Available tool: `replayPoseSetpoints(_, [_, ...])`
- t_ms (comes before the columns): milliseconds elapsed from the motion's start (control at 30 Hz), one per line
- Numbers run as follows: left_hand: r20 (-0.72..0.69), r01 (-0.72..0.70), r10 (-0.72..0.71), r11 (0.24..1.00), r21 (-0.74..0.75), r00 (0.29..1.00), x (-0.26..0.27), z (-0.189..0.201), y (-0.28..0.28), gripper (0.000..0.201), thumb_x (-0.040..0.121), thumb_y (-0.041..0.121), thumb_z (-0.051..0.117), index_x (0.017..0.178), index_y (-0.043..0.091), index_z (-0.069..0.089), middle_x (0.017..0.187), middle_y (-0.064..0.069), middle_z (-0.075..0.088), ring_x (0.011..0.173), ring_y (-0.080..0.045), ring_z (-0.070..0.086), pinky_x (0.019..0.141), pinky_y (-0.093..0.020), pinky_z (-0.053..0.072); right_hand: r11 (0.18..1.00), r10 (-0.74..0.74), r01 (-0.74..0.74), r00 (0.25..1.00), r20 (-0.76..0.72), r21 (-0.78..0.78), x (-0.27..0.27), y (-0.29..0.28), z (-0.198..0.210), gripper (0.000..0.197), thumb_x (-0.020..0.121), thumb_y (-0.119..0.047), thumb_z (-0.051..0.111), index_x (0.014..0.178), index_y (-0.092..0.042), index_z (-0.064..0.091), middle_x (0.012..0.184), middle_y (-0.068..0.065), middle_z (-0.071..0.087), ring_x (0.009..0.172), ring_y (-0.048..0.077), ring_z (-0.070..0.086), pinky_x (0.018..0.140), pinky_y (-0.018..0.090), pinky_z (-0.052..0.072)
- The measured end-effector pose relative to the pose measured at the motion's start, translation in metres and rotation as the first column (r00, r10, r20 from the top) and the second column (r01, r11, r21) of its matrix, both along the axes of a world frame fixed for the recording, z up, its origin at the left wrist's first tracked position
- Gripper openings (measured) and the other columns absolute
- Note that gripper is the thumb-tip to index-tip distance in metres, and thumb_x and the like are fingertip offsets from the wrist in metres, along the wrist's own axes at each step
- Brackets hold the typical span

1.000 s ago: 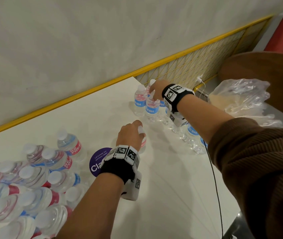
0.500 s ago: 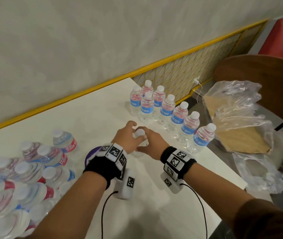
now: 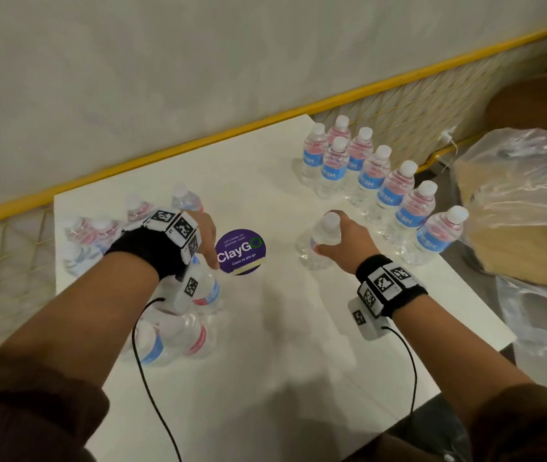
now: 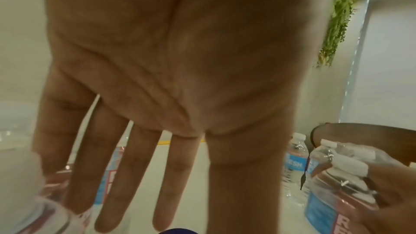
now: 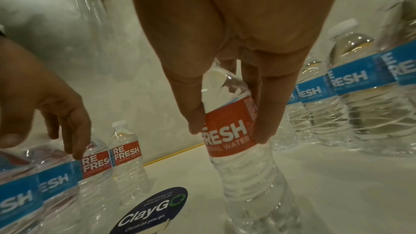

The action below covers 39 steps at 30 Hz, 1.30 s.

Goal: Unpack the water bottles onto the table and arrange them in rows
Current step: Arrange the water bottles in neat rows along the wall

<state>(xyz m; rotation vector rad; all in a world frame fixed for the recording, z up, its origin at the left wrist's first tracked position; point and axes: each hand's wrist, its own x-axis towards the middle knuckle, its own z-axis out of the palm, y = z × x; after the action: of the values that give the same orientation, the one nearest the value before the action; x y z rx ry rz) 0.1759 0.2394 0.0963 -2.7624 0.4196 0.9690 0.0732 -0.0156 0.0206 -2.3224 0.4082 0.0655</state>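
Gripping an upright bottle [image 3: 318, 243] in right hand [image 3: 348, 245], left hand [image 3: 204, 235] spread, fingers straight.

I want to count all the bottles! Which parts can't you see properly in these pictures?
- Head view: the left hand and wristband cover several bottles in the loose cluster.
- Head view: the cluster is blurred, so no sure count.
- Right wrist view: the held bottle has its cap hidden behind the right hand.

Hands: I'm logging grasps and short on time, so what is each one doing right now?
Left hand: open, fingers straight, holding nothing.
Right hand: gripping an upright clear plastic water bottle with a red label.
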Motion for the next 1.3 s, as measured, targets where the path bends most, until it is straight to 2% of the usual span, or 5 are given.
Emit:
replayPoseSetpoints(167, [-0.143,0.100,-0.091,0.993,0.059,0.986,-0.013,0.001,0.005,0.047,0.057,0.047,0.084,0.094,0.028,0.060,0.092,0.006,0.053,0.077,-0.013,0.049,0.060,-0.021,0.037,1.000,-0.013,0.013,1.000,-0.023,0.016,-0.002,-0.001,0.004,0.057,0.079,-0.026,0.071,0.128,-0.017,0.045,0.118,0.007,0.060,0.110,0.026,0.056,0.085,0.027,0.042])
replayPoseSetpoints(433, [-0.169,0.180,-0.154,0.972,0.151,0.974,-0.025,0.005,0.002,0.053,0.070,0.016,0.080,0.120,0.021,0.062,0.123,0.002,0.058,0.098,-0.016,0.057,0.070,-0.021,0.042,0.999,-0.032,0.032,0.999,-0.028,-0.004,-0.011,-0.005,0.006,0.054,0.080,-0.026,0.070,0.126,-0.014,0.045,0.115,0.009,0.061,0.106,0.028,0.058,0.087,0.033,0.046])
replayPoseSetpoints(667, [0.010,0.109,-0.109,0.980,-0.167,0.994,-0.032,0.009,-0.015,0.026,0.070,0.023,0.077,0.095,0.017,0.075,0.062,0.011,0.061,0.040,0.001,0.053,0.046,-0.014,0.045,0.998,-0.056,0.056,0.998,-0.021,-0.014,-0.021,-0.015,0.004,0.055,0.079,-0.026,0.071,0.126,-0.015,0.045,0.116,0.008,0.061,0.107,0.027,0.057,0.084,0.029,0.043])
replayPoseSetpoints(967, [0.131,0.096,-0.028,0.824,-0.558,0.991,-0.038,-0.011,-0.115,0.023,0.077,0.020,0.071,0.097,0.009,0.074,0.101,-0.008,0.071,0.095,-0.023,0.064,0.075,-0.023,0.047,0.987,-0.159,0.159,0.987,0.033,0.009,-0.036,-0.036,-0.005,0.061,0.078,-0.025,0.073,0.130,-0.018,0.043,0.124,0.006,0.057,0.114,0.025,0.054,0.087,0.026,0.037])
replayPoseSetpoints(1300, [0.091,-0.058,0.293,0.464,-0.884,0.952,-0.034,-0.061,-0.181,0.034,0.078,0.035,0.073,0.095,0.005,0.070,0.107,-0.016,0.056,0.096,-0.026,0.056,0.083,-0.025,0.042,0.872,-0.450,0.445,0.893,-0.022,0.204,-0.063,-0.033,-0.056,0.089,0.072,-0.030,0.080,0.143,-0.017,0.027,0.143,0.010,0.035,0.129,0.026,0.043,0.108,0.043,0.039])
